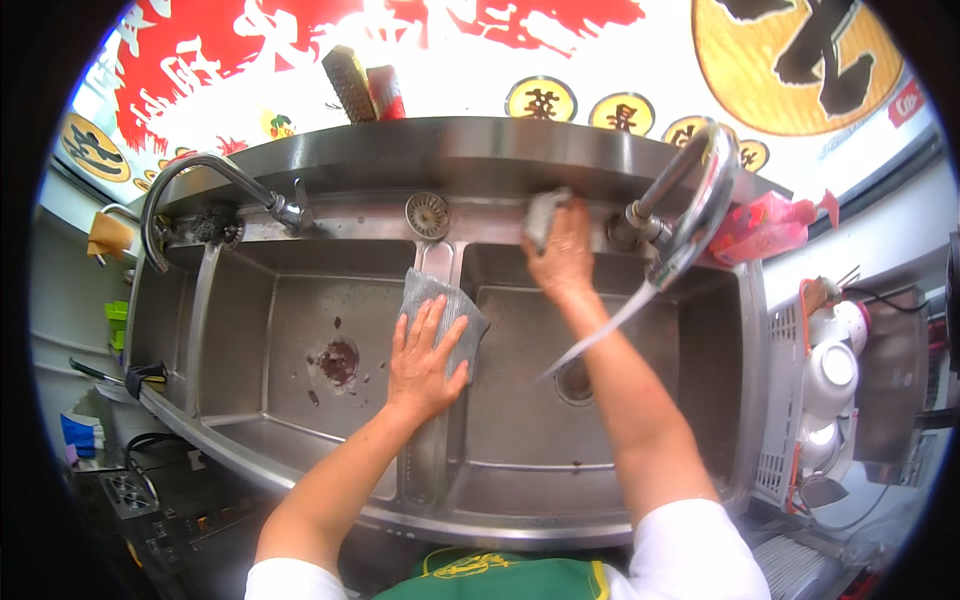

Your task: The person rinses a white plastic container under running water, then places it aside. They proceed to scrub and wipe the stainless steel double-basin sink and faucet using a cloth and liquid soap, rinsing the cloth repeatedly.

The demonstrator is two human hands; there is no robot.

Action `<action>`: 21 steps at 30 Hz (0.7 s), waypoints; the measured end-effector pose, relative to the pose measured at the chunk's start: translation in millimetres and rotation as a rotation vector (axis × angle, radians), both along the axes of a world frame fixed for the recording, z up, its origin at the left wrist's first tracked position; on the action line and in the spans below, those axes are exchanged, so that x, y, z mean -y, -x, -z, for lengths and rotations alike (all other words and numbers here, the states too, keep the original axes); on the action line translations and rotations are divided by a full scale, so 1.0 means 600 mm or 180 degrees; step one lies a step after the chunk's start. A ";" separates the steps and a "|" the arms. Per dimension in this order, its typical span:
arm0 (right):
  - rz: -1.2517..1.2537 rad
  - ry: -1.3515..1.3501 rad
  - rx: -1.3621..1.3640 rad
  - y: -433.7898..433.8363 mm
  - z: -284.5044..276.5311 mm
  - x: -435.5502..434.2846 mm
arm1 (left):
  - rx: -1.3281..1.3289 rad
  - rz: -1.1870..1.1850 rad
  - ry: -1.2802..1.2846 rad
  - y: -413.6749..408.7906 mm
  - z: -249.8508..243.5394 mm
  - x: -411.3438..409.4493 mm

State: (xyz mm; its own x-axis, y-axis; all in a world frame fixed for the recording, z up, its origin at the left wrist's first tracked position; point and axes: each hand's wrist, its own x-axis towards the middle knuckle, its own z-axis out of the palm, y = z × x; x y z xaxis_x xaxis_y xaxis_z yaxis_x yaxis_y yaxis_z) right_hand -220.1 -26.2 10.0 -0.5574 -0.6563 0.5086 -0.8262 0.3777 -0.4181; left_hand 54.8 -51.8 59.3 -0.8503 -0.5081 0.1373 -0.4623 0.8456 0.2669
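A double-basin stainless-steel sink (pixel 525 525) lies before me. With fingers spread, my left hand (pixel 429 352) holds a grey cloth (pixel 474 322) down on the divider between the basins. My right hand (pixel 568 255) grips a grey-white cloth (pixel 541 214) against the ledge behind the right basin; the hand is slightly blurred. Water (pixel 607 326) runs from the right faucet (pixel 679 251) and crosses in front of my right forearm. Dark scraps surround the drain (pixel 337 361) of the left basin. The right basin's drain (pixel 575 382) is partly hidden by my forearm.
A strainer basket (pixel 427 215) sits on the back ledge. The left faucet (pixel 225 169) arches beside a dark scouring pad (pixel 215 223). A pink pump bottle (pixel 761 229) stands at the right corner. White bowls (pixel 831 375) fill a plastic basket (pixel 780 420) at right.
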 end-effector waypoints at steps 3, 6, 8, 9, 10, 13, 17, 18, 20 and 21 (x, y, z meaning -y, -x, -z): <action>-0.0678 -0.0101 -0.0001 -0.070 -0.019 0.069 | 0.0001 -0.0003 0.0011 0.001 0.006 0.003; -0.1164 0.0060 0.0405 -0.085 -0.034 0.090 | -0.0016 -0.0055 -0.0092 -0.007 0.003 0.009; -0.1073 -0.0236 0.0483 -0.043 -0.042 0.062 | -0.0036 -0.0084 -0.0132 -0.012 -0.001 0.012; -0.0902 -0.0448 0.0512 -0.010 -0.057 0.040 | -0.0093 -0.0086 -0.0165 -0.008 -0.004 0.011; -0.0618 -0.0434 0.0256 0.018 -0.065 0.013 | -0.0097 -0.0089 -0.0172 -0.004 -0.005 0.011; -0.0029 -0.0992 0.0010 0.038 -0.095 -0.046 | -0.0141 -0.0092 -0.0206 -0.003 -0.002 0.012; -0.0539 -0.1565 0.0601 0.037 -0.146 -0.059 | -0.0176 -0.0078 -0.0208 -0.003 -0.005 0.013; -0.0499 -0.1287 0.0529 0.037 -0.166 -0.050 | -0.0168 -0.0060 -0.0218 -0.003 -0.005 0.011; -0.0393 -0.0521 -0.0502 0.048 -0.207 -0.030 | -0.0162 -0.0085 -0.0240 -0.008 -0.007 0.012; -0.0260 -0.0114 -0.1072 0.058 -0.220 -0.019 | -0.0153 -0.0094 -0.0248 -0.008 -0.008 0.012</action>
State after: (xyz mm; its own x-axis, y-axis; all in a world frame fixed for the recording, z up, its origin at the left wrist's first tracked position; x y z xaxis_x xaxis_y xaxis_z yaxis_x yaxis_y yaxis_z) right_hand -255.0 -14.9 141.8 -0.3072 -0.7126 0.6308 -0.9436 0.3142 -0.1046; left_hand 59.6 -59.3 64.0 -0.8282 -0.5435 0.1366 -0.4717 0.8077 0.3537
